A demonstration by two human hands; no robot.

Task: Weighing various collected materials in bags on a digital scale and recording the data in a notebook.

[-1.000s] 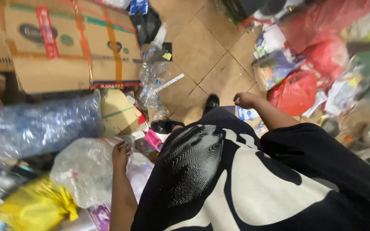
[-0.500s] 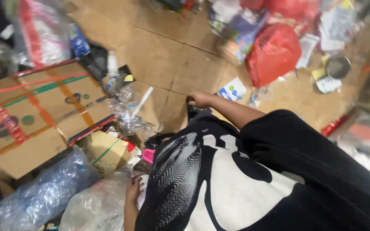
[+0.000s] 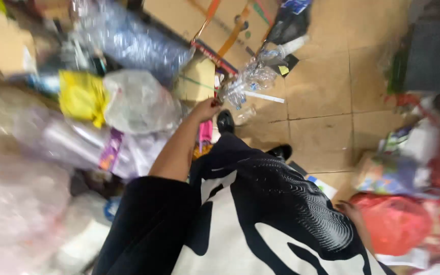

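Clear crinkly plastic bottles (image 3: 248, 81) lie on the floor just past the left hand (image 3: 207, 108), whose grip looks curled but too blurry to tell, while the right hand (image 3: 351, 210) hangs well apart by the red bag (image 3: 395, 224).

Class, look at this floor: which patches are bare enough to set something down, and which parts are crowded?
Bare tan floor tiles lie between the crushed clear bottles and the dark bin; more show beside the black shoe. The side by the left hand is piled with plastic bags; red bags crowd near the right hand.
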